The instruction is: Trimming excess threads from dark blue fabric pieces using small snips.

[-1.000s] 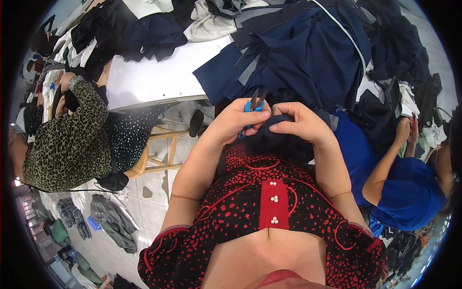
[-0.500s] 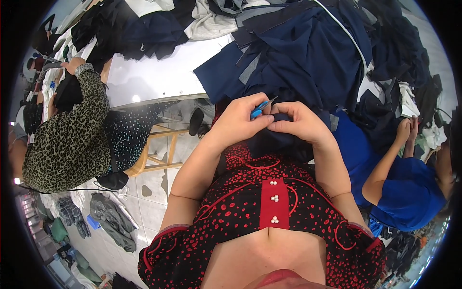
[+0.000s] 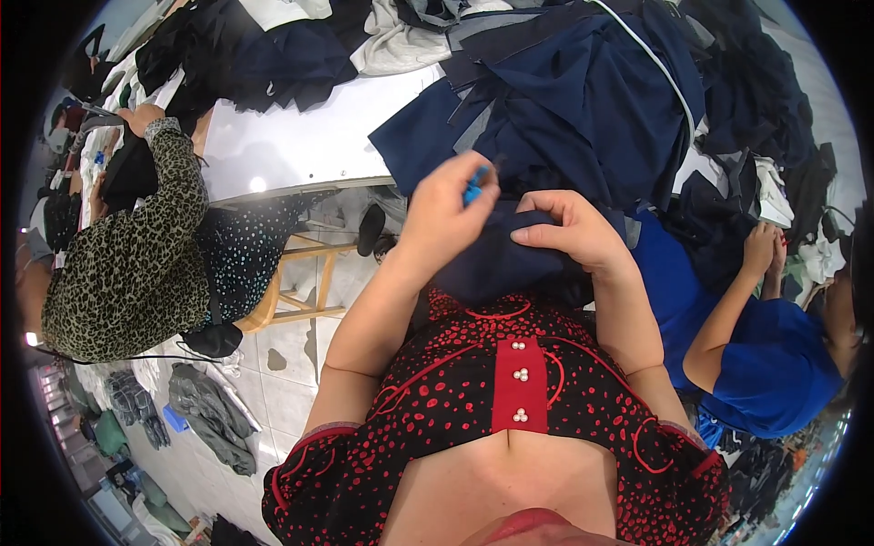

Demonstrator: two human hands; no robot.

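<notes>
In the middle, my left hand (image 3: 448, 207) is closed around small blue-handled thread snips (image 3: 472, 186), their blades blurred by motion. My right hand (image 3: 575, 229) pinches the edge of a navy garment piece (image 3: 505, 250) between thumb and fingers. That cloth hangs over my lap and runs up toward the table edge. The two hands are apart, with navy cloth between them.
A heap of navy fabric (image 3: 583, 100) covers the table ahead, crossed by a white cable (image 3: 651, 68). The white tabletop (image 3: 300, 136) shows at left. One person in leopard-print sleeves (image 3: 118, 282) works at left, another in blue (image 3: 774, 364) at right. A wooden stool (image 3: 305, 282) stands below.
My left hand has lifted away from my right hand, up and to the left, with the snips still in it. My right hand stays nearly in place on the cloth.
</notes>
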